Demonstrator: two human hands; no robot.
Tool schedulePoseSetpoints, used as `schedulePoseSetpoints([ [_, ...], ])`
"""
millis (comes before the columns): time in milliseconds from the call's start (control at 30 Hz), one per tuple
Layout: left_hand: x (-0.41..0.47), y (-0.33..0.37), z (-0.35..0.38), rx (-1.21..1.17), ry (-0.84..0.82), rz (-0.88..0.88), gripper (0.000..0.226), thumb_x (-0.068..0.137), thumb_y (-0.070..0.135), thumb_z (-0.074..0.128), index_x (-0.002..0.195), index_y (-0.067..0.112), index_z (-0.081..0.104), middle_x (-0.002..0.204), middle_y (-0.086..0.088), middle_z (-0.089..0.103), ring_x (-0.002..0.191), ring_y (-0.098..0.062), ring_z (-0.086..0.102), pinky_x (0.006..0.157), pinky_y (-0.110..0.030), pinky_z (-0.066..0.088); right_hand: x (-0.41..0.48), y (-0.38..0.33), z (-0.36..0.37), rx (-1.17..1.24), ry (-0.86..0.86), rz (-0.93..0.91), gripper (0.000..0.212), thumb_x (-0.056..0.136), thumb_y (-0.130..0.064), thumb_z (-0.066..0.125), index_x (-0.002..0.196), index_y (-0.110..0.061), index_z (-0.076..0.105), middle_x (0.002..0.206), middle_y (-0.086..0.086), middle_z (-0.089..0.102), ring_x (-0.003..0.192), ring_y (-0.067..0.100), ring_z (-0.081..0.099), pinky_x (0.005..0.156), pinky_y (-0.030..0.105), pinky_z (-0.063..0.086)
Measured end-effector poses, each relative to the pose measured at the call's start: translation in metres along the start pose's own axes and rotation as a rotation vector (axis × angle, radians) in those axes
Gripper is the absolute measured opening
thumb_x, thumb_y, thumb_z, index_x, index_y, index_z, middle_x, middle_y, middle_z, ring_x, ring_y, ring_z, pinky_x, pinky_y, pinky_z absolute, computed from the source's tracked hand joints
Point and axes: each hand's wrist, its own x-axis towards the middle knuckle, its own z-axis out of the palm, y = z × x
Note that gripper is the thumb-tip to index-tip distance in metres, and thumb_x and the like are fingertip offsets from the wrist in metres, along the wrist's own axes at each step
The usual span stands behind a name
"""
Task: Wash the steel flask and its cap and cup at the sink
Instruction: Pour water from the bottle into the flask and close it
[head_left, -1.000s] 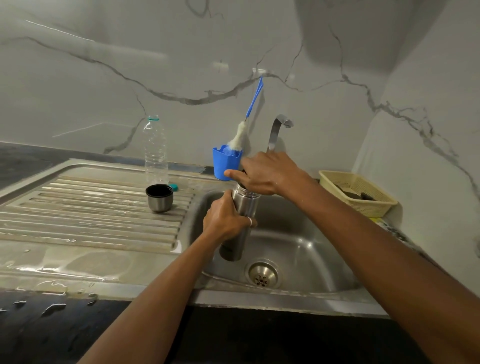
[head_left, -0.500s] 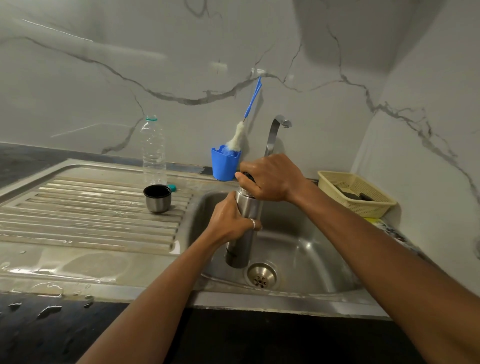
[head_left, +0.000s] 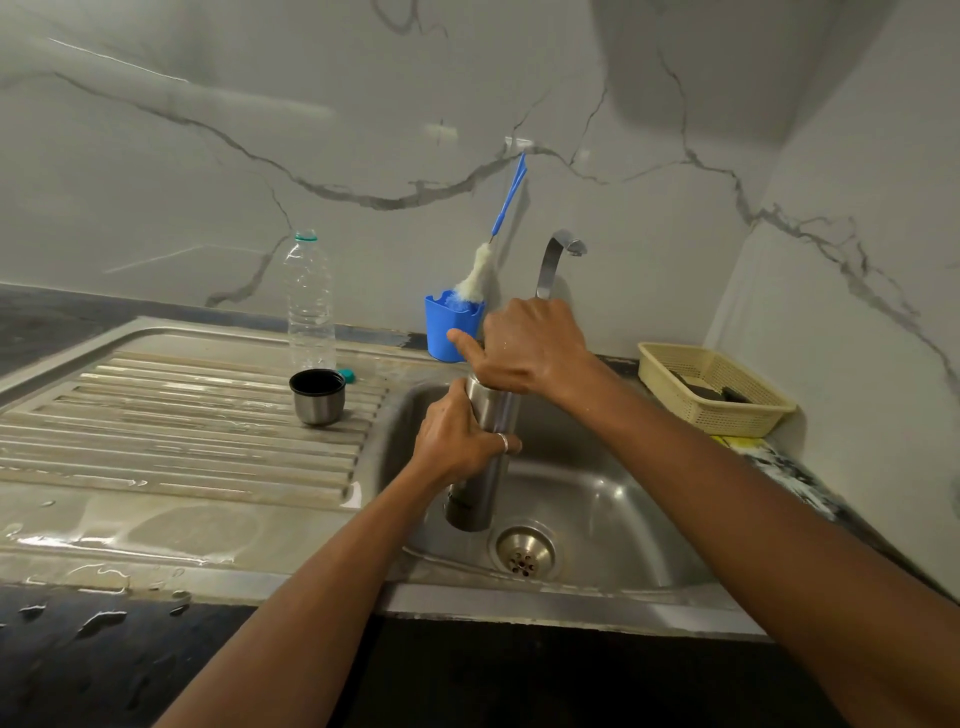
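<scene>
The steel flask (head_left: 475, 493) stands nearly upright over the left side of the sink basin (head_left: 613, 499), tilted slightly. My left hand (head_left: 457, 441) grips its body around the middle. My right hand (head_left: 524, 348) covers and grips the top of the flask, where the cap is hidden under my palm; the index finger sticks out to the left. The steel cup (head_left: 317, 396), dark inside, sits mouth-up on the ribbed drainboard (head_left: 171, 415) to the left of the basin.
A clear plastic bottle (head_left: 309, 301) and a small teal lid (head_left: 346, 375) stand behind the cup. A blue holder (head_left: 447, 325) with a bottle brush (head_left: 483, 270) sits by the tap (head_left: 553, 260). A cream basket (head_left: 711, 389) is at the right. The drain (head_left: 524, 553) is below the flask.
My right hand has turned on the flask's top, fingers curling then the index finger pointing left again. The flask shifted slightly in my left hand's grip.
</scene>
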Motion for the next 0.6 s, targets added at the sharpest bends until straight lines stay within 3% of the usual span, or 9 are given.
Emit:
schedulePoseSetpoints([
  [167, 0.000, -0.001, 0.000, -0.001, -0.059, 0.064, 0.079, 0.057, 0.042, 0.089, 0.124, 0.023, 0.050, 0.107, 0.005, 0.066, 0.095, -0.014, 0.065, 0.085, -0.038, 0.057, -0.003, 0.024, 0.000, 0.138, 0.042, -0.296, 0.058, 0.094, -0.071, 0.027, 0.078, -0.021, 0.051, 0.065, -0.006, 0.054, 0.057, 0.019, 0.054, 0.058, 0.037, 0.047],
  [267, 0.000, 0.000, 0.002, -0.037, -0.084, 0.072, 0.076, 0.062, 0.035, 0.090, 0.126, 0.022, 0.052, 0.109, 0.004, 0.066, 0.097, -0.013, 0.064, 0.080, -0.029, 0.055, -0.004, 0.028, 0.003, 0.182, 0.044, -0.387, 0.058, 0.091, -0.075, 0.029, 0.075, -0.023, 0.047, 0.058, -0.012, 0.044, 0.052, 0.014, 0.048, 0.054, 0.035, 0.045],
  [433, 0.000, 0.005, -0.001, -0.075, -0.121, 0.077, 0.070, 0.067, 0.024, 0.089, 0.125, 0.019, 0.050, 0.104, 0.006, 0.062, 0.091, -0.010, 0.062, 0.068, -0.015, 0.045, -0.010, 0.034, 0.009, 0.275, 0.122, -0.401, 0.056, 0.094, -0.067, 0.036, 0.068, -0.019, 0.048, 0.056, -0.007, 0.047, 0.048, 0.014, 0.044, 0.049, 0.029, 0.034],
  [600, -0.001, 0.005, 0.001, -0.077, -0.111, 0.103, 0.070, 0.066, 0.023, 0.090, 0.123, 0.021, 0.051, 0.104, 0.005, 0.065, 0.089, -0.010, 0.063, 0.068, -0.015, 0.044, -0.009, 0.029, 0.015, 0.142, 0.127, -0.276, 0.050, 0.097, -0.050, 0.032, 0.063, -0.016, 0.046, 0.054, 0.000, 0.049, 0.046, 0.020, 0.046, 0.049, 0.032, 0.037],
])
